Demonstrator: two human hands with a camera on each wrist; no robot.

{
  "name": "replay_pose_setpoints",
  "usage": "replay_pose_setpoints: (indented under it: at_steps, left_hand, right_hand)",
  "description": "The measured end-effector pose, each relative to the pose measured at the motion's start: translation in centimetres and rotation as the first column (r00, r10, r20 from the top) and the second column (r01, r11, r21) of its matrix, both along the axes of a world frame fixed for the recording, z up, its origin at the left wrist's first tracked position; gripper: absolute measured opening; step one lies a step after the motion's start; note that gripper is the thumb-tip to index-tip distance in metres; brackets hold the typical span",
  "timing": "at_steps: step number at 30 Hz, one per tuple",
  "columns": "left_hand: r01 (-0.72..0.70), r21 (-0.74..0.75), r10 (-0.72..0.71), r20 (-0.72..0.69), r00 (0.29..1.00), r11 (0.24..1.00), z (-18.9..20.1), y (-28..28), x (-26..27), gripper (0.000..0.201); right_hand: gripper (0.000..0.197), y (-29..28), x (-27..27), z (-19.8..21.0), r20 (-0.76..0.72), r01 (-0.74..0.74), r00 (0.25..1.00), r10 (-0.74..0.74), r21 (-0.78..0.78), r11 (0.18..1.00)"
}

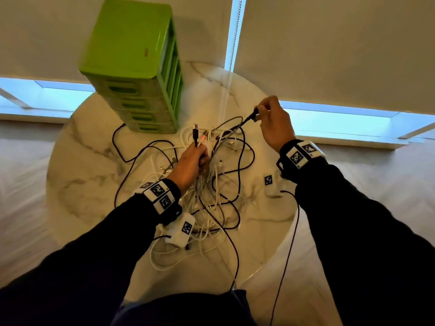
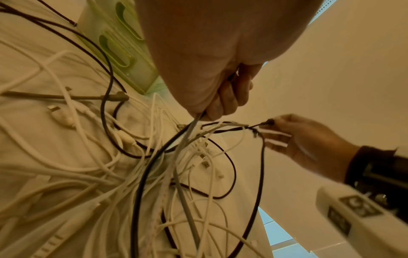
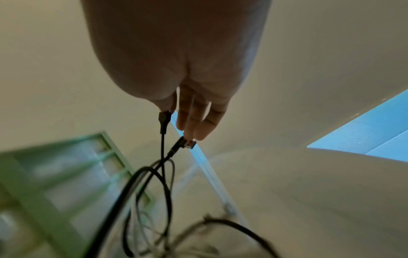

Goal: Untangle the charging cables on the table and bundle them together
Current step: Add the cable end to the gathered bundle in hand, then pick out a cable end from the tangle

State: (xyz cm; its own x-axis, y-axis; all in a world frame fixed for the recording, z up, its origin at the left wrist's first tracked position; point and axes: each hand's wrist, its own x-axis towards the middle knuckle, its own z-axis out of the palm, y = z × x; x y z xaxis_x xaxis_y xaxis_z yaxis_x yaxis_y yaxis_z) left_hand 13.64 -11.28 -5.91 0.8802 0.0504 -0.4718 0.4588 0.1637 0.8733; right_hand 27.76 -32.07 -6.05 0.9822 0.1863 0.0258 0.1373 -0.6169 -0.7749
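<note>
- Table [image 1: 77,165]: round, white marble top with grey veins; carries everything below.
- Drawer unit [image 1: 131,64]: green plastic, stacked drawers, upright at about 11 o'clock on the table, near the far edge.
- Tangle of cables [image 1: 211,191]: white and black charging leads heaped at the table's centre, loops spilling toward 6 o'clock and over the near edge; loose plug ends show among the strands.
- Left hand [image 1: 191,162]: fist curled round a bunch of cable ends, raised just above the heap's middle; a black USB plug [image 1: 195,132] and a pinkish one stick up from the fist toward 12 o'clock, while the held strands drop from its underside into the tangle.
- Right hand [image 1: 273,123]: raised at about 2 o'clock from the heap, thumb and forefinger pinching a black plug [image 1: 255,113]; its other fingers are extended, and a second black plug [image 3: 187,142] lies against their tips.
- Black cable [image 1: 244,120]: runs from the pinched plug down toward 8 o'clock into the heap, between the two hands.
</note>
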Motion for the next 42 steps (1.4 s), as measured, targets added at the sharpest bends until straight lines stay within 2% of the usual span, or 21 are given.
replay_pose_setpoints:
  at_steps: [3,5,9,13,14,17,19,23,25,27,29,30,33,34,36,37,39,42]
  left_hand:
    - [-0.030,-0.012,0.030,0.050,0.998,0.999,0.5,-0.1,-0.2,0.028]
    - [-0.081,0.000,0.081,0.084,0.993,0.997,1.0,0.0,-0.5,0.028]
    - [-0.214,-0.053,0.221,0.190,0.957,0.975,2.7,0.5,-1.5,0.020]
    - [-0.193,-0.008,0.189,0.264,0.946,0.981,3.1,1.9,-3.2,0.010]
    - [-0.174,0.026,0.161,0.271,0.949,0.984,3.1,2.5,-3.8,0.014]
    - [-0.130,0.158,0.083,0.270,0.959,0.979,3.5,3.1,-5.5,0.053]
    - [-0.126,0.177,0.074,0.275,0.959,0.976,3.6,3.2,-6.4,0.056]
    - [-0.121,0.214,0.043,0.337,0.941,0.969,3.0,3.9,-7.4,0.038]
    - [-0.124,0.238,0.038,0.336,0.941,0.963,3.0,4.2,-7.5,0.047]
    - [-0.131,0.297,0.019,0.352,0.936,0.946,3.1,4.6,-7.6,0.049]
    - [-0.167,0.333,0.040,0.357,0.933,0.928,2.9,4.8,-7.5,0.032]
    - [-0.202,0.323,0.076,0.363,0.929,0.924,3.1,4.9,-7.4,0.027]
    - [-0.341,0.251,0.224,0.400,0.889,0.906,4.4,5.9,-6.9,0.046]
    - [-0.383,0.232,0.267,0.411,0.872,0.894,4.6,6.4,-6.6,0.042]
    - [-0.467,0.176,0.370,0.403,0.837,0.866,5.0,7.5,-5.7,0.016]
    - [-0.506,0.128,0.431,0.375,0.821,0.853,5.3,7.9,-5.5,0.013]
    - [-0.531,0.002,0.507,0.294,0.810,0.847,5.6,8.2,-5.2,0.018]
    - [-0.510,-0.233,0.552,0.177,0.815,0.828,5.8,7.9,-4.9,0.020]
  right_hand:
    - [0.008,2.0,-0.7,4.3,-0.031,-0.016,0.999,0.026,0.278,0.961]
    - [0.009,3.8,-2.3,5.9,-0.044,-0.115,0.989,0.140,0.357,0.927]
    - [0.010,6.8,-7.6,4.9,-0.102,-0.340,0.921,0.375,0.255,0.905]
    - [0.021,8.2,-11.3,3.8,-0.123,-0.384,0.903,0.412,0.202,0.901]
    - [0.024,8.4,-11.8,3.8,-0.124,-0.384,0.904,0.410,0.191,0.903]
    - [0.029,8.8,-12.8,4.3,-0.131,-0.393,0.900,0.417,0.176,0.903]
    - [0.030,8.9,-13.3,4.8,-0.127,-0.394,0.900,0.416,0.170,0.903]
    - [0.027,8.8,-14.0,5.3,-0.109,-0.437,0.880,0.462,0.194,0.878]
    - [0.026,8.6,-14.3,5.3,-0.114,-0.462,0.866,0.486,0.186,0.867]
    - [0.020,8.3,-14.5,5.2,-0.113,-0.490,0.856,0.505,0.138,0.861]
    - [0.010,8.1,-14.5,4.9,-0.068,-0.542,0.838,0.541,0.005,0.841]
    - [0.015,8.0,-14.4,4.6,-0.053,-0.567,0.824,0.564,-0.076,0.820]
    - [0.033,7.3,-14.0,3.3,-0.004,-0.553,0.818,0.576,-0.286,0.783]
    - [0.035,6.8,-13.7,3.1,-0.007,-0.513,0.839,0.544,-0.343,0.787]
    - [0.034,6.0,-13.3,2.9,-0.025,-0.427,0.885,0.466,-0.444,0.788]
    - [0.033,6.0,-13.3,3.2,-0.020,-0.396,0.899,0.437,-0.461,0.794]
    - [0.031,6.4,-13.5,3.8,0.035,-0.334,0.925,0.379,-0.406,0.851]
    - [0.026,8.0,-13.7,4.8,0.098,-0.237,0.964,0.247,-0.097,0.967]
